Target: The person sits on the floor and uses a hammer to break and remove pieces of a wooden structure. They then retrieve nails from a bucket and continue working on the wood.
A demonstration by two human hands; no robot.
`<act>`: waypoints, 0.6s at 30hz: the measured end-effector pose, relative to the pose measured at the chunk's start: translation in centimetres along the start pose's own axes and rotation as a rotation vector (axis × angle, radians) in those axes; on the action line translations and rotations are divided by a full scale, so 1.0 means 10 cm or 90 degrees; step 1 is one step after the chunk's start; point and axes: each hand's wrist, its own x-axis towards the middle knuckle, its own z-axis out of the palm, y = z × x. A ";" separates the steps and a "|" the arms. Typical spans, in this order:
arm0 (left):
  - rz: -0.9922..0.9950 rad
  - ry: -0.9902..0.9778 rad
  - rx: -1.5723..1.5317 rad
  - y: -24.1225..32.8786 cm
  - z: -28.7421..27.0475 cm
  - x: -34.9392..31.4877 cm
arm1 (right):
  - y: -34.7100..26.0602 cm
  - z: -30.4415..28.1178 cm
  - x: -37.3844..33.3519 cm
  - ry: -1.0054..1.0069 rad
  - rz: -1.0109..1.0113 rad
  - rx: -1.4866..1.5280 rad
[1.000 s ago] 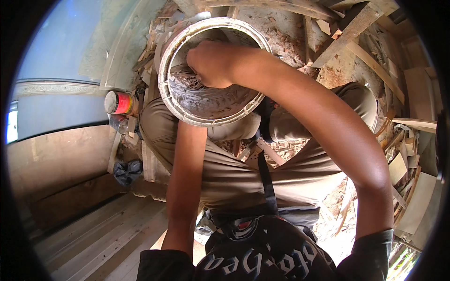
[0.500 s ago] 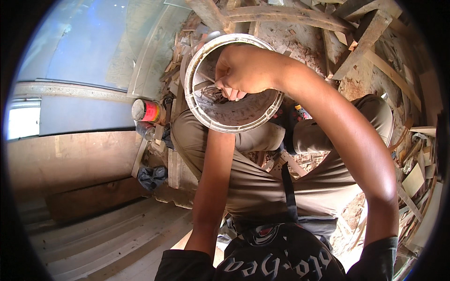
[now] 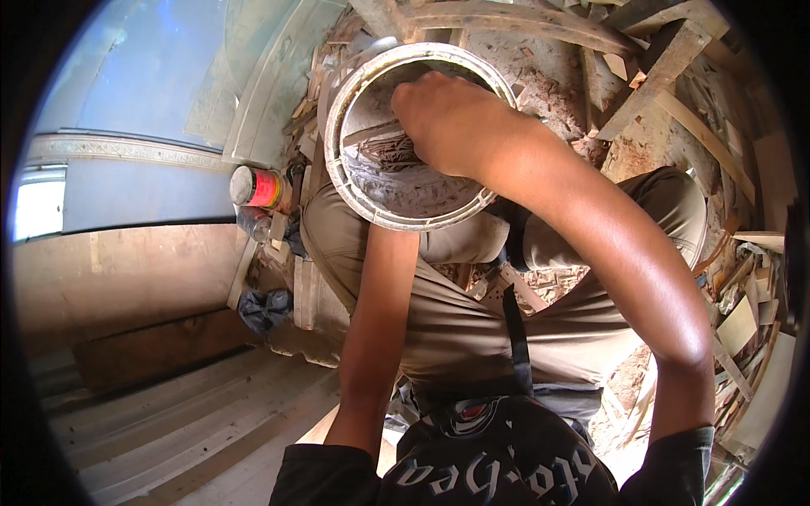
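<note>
A round, plaster-stained bucket (image 3: 333, 139) is tilted with its mouth toward me above my bent legs. Thin, dark, nail-like pieces (image 3: 386, 152) lie heaped inside, beside a flat strip crossing the interior. My right hand (image 3: 439, 118) reaches in over the rim, its back toward me and its fingers curled. Its fingertips are turned away, so whatever they hold is hidden. My left forearm (image 3: 384, 304) runs up beneath the bucket, which covers the whole left hand.
Left of my knee stand a can with a red and yellow label (image 3: 256, 186) and a clear jar (image 3: 254, 223). A crumpled black bag (image 3: 265, 310) lies nearer. Wooden beams (image 3: 523, 21) and scraps surround me at the back and right. A corrugated sheet (image 3: 186, 430) lies at lower left.
My right hand has turned and shifted deeper toward the bucket's far side, so its fingertips no longer show. More of the nail-like heap is visible. The bucket sits slightly higher and further left in view.
</note>
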 end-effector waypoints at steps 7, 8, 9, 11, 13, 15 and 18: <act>0.000 0.001 -0.004 0.04 -0.08 -0.05 | -0.07 0.11 0.19 -0.033 0.029 0.048; 0.000 0.001 -0.005 0.05 -0.08 -0.05 | -0.10 0.13 0.20 -0.051 0.041 0.032; -0.002 0.001 -0.005 0.04 -0.09 -0.05 | -0.12 0.14 0.21 -0.070 0.052 0.016; -0.003 -0.001 -0.004 0.04 -0.11 -0.06 | -0.11 0.16 0.18 -0.110 0.024 0.015; -0.002 -0.001 -0.003 0.06 -0.14 -0.08 | -0.07 0.21 0.17 -0.146 -0.006 0.016; -0.001 -0.006 -0.005 0.07 -0.14 -0.06 | -0.01 0.20 0.20 -0.173 -0.027 0.012; -0.003 -0.011 -0.006 0.07 -0.15 -0.05 | -0.04 0.11 0.20 -0.191 0.036 -0.073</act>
